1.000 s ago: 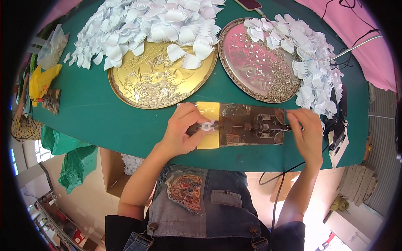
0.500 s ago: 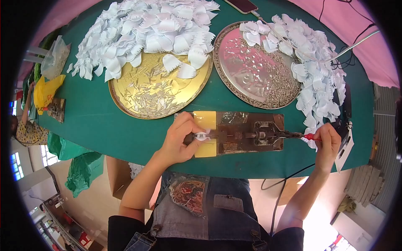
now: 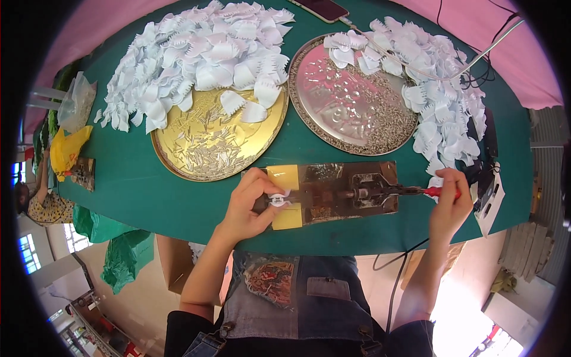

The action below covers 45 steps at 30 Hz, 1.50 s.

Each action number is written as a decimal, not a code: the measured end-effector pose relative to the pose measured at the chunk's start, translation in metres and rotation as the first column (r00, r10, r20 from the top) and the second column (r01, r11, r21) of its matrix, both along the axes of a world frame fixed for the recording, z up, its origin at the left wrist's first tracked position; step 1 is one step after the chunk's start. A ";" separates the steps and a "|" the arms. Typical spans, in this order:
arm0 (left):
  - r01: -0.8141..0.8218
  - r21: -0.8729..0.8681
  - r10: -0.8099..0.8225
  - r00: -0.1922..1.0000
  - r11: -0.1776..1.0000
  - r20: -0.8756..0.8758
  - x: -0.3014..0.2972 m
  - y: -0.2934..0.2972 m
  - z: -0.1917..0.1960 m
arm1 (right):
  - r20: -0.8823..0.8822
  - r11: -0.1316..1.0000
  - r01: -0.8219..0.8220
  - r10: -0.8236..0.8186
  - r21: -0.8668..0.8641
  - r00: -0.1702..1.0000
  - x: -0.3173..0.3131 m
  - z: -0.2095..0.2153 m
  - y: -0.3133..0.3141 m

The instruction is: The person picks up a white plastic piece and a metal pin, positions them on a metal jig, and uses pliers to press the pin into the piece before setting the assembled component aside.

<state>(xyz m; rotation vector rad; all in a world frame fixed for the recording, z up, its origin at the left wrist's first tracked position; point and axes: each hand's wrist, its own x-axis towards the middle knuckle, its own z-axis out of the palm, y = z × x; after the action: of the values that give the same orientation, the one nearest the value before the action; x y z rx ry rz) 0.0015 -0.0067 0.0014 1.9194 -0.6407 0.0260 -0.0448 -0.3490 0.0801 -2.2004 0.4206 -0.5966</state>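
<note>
My left hand (image 3: 245,205) pinches a small white fabric piece (image 3: 278,201) between thumb and forefinger at the left end of a hand-lever press (image 3: 372,191). A small metal fitting seems to sit on that piece, too small to make out fully. Yellow pads (image 3: 286,218) cover the plate beside my fingers. My right hand (image 3: 452,205) is closed around the red lever handle (image 3: 433,191) at the press's right end; the lever lies nearly level. Beyond the press, a gold tray (image 3: 220,152) carries many slim metal strips, with white pieces overlapping its back edge.
A large heap of white toothed-edge pieces (image 3: 196,53) lies back left, and another heap (image 3: 443,113) at the right. Between them is a silver tray (image 3: 351,101) of small metal parts. A cabled phone (image 3: 321,8) lies at the back. A person (image 3: 44,199) sits far left.
The whole view has shifted slightly. My right hand has shifted a little on the red handle, showing more of it. My left hand keeps its pinch on the white piece.
</note>
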 end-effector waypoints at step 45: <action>-0.490 0.146 0.480 0.871 0.859 0.102 0.141 0.056 0.016 | -0.241 0.998 -0.023 0.008 -0.058 0.971 -0.051 -0.020 -0.024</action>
<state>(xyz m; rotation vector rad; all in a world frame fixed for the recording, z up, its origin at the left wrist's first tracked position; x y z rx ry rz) 0.1426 0.0491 0.0175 2.2098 -0.1839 0.3651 -0.0960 -0.3730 0.0601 -2.3415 0.5164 -0.3379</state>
